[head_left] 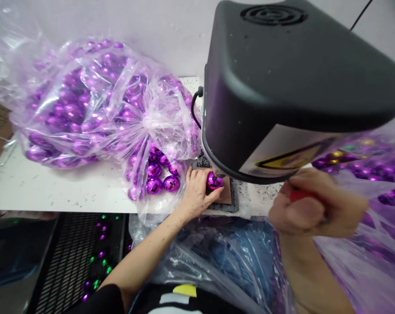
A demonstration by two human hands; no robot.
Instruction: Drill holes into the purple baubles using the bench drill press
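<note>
My left hand (pixel 199 192) pinches a shiny purple faceted ball (pixel 214 180) on a brown board (pixel 226 192), under the front of a black machine (pixel 282 74). At the machine's right side, my right hand (pixel 315 203) is closed around a red handle (pixel 304 196); it is somewhat blurred. Several loose purple balls (pixel 171 183) lie just left of my left hand, at the mouth of a clear plastic bag (pixel 148 122) full of such balls.
Another plastic bag with purple balls (pixel 383 209) is at the right. Below the white table's edge (pixel 69 196), a black crate (pixel 76 248) holds small green and purple pieces. Clear plastic (pixel 217 257) covers my lap. Dark flakes are scattered around the board.
</note>
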